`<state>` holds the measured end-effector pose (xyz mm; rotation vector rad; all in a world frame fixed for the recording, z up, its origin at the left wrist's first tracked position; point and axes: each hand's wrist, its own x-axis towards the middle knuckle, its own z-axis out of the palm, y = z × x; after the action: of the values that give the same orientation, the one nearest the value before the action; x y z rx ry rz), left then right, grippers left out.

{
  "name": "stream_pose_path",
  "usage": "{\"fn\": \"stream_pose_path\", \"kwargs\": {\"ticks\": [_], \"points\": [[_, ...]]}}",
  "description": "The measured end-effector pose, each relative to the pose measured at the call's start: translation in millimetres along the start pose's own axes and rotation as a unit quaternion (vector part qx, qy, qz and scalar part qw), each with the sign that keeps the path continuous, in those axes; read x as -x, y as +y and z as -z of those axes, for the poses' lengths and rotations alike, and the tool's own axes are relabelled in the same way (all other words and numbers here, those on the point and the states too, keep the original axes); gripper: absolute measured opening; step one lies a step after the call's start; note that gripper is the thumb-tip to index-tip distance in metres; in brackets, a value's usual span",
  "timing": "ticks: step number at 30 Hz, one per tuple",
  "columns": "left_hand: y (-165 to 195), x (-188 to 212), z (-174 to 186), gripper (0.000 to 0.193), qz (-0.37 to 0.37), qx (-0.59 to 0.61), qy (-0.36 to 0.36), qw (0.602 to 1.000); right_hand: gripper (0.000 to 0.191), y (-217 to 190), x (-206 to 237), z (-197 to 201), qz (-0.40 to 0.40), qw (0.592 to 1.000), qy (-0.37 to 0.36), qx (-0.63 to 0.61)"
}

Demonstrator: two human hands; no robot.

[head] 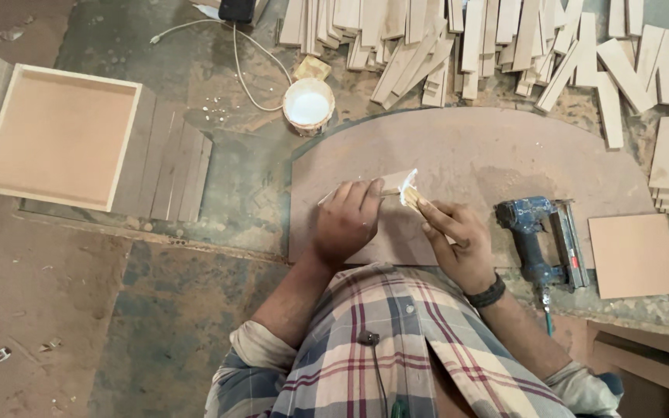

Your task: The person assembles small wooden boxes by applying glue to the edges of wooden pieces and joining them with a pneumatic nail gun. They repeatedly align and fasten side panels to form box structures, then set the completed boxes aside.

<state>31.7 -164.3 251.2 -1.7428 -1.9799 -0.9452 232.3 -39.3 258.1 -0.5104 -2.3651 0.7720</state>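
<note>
The left hand [348,220] is clamped around a short flat strip of pale wood [385,186], holding it over the large brown fibreboard panel with a curved top edge [505,147] on the worktop [218,186]. The right hand [458,240] pinches a small wooden-handled brush [410,197] whose tip touches the white-smeared end of the strip. A round tub of white glue [308,107] stands beyond the panel, a blue nail gun [540,236] just right of the hands.
</note>
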Motion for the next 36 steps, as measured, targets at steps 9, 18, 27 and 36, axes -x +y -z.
{"fn": "stream_pose_path", "kwargs": {"ticks": [9, 18, 27, 36], "points": [[4.3, 4.0, 3.3, 0.026, 0.004, 0.025, 0.003, 1.000, 0.031, 5.6, 10.3, 13.5, -0.034, 0.998, -0.010, -0.052], [5.9, 8.6, 5.1, 0.024, 0.006, 0.020, 0.013, 1.000, 0.032, -3.2, 14.4, 7.7, -0.041, 0.999, -0.005, -0.017], [-3.7, 12.0, 21.5, 0.023, -0.009, 0.020, 0.024, 0.999, 0.032, -11.2, 7.4, -9.4, -0.064, 0.993, -0.007, -0.102], [-36.8, 33.4, 34.6, 0.030, 0.011, 0.064, 0.000, 0.998, 0.031, -17.0, -7.8, -48.8, -0.034, 0.980, -0.014, -0.197]]}}
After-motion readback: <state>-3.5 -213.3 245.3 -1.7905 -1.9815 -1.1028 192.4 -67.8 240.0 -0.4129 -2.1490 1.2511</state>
